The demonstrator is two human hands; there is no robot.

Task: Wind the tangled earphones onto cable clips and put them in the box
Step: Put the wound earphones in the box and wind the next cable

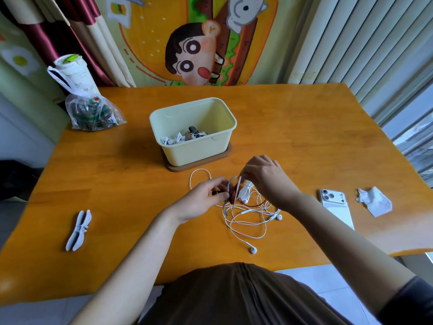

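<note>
Past our brown top (241, 296), white earphones (248, 219) lie tangled on the table (117, 172) under our hands. Our left hand (203, 198) pinches a cable clip (230, 182) steady so our right hand (264, 179), pinching the red cord (235, 193), can wrap it round. 2 spare clips (78, 229) wait left; the box (199, 152) just behind holds wound sets (182, 137).

"Can you read anything from where you stand?"
"Hardly. The plastic bag (92, 114) has green and red print, but it's too blurred to make out. The cup (76, 76) has faint scribbles, not legible."
"And the phone (336, 208)?"
"Nothing readable on its back either"
</note>
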